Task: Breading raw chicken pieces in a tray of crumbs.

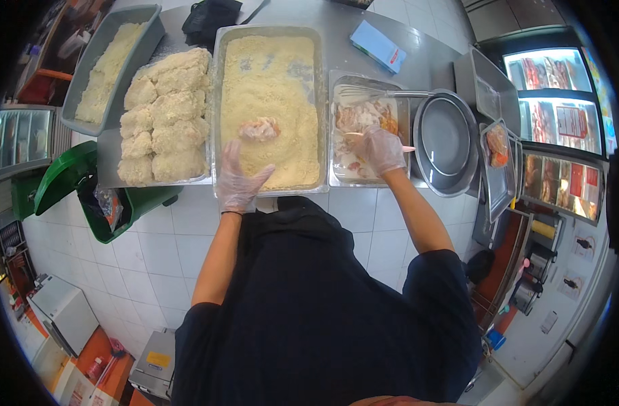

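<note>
My left hand (240, 175), in a clear plastic glove, is at the near left corner of a metal tray (319, 66) of pale yellow crumbs (284, 106). Its thumb and fingers are spread and hold nothing. Just beyond the fingertips, a piece of raw meat (259, 129) lies on the crumbs, partly coated in white. Also gloved, my right hand (383, 149) grips a pink utensil (407, 148) over a smaller metal pan (340, 180). Wet, batter-covered meat (357, 117) fills part of that pan. The hand hides most of the utensil.
Left of the crumbs, a tray holds several breaded pieces (175, 122), beside a grey tub (99, 114). A whisk (390, 93) lies across the pan. To the right stand metal bowls (446, 127). Beyond are a blue packet (378, 46) and black cloth (210, 20). A green bin (68, 177) stands below left.
</note>
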Motion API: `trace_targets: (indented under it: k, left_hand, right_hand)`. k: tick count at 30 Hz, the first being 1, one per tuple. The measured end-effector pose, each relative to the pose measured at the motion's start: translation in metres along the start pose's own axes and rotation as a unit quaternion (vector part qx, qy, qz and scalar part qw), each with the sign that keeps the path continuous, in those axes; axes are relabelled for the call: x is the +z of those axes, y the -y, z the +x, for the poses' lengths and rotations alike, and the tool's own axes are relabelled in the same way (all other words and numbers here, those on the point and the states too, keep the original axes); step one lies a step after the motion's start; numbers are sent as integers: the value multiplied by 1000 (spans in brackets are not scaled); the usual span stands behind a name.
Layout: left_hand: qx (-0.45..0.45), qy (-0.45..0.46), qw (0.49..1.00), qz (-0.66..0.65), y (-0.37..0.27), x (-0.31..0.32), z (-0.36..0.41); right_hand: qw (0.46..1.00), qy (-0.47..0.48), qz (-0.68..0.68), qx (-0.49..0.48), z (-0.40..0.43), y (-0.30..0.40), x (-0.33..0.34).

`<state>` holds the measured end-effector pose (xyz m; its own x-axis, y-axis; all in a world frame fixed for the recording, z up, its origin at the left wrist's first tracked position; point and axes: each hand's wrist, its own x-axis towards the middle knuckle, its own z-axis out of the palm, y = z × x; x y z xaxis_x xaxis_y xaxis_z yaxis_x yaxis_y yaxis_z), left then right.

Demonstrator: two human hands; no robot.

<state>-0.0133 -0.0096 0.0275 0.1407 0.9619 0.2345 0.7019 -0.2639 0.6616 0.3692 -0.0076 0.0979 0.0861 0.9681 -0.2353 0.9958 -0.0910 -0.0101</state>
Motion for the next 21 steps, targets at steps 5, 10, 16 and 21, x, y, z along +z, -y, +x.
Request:
trace_targets:
  k: [5,10,16,21]
  left_hand:
    - [10,-3,1000,2,6,5,0]
    - [18,-6,1000,2,1,2,2]
    - [18,-21,1000,12,1,1,1]
    - [17,-16,999,25,-2,2,3]
  right_hand:
    - [1000,23,-1,-2,-4,6,-20]
    - [995,14,36,89,-3,-1,-43]
    - [977,-8,84,195,10,-27,-72]
    - [993,-65,34,89,12,-84,-43]
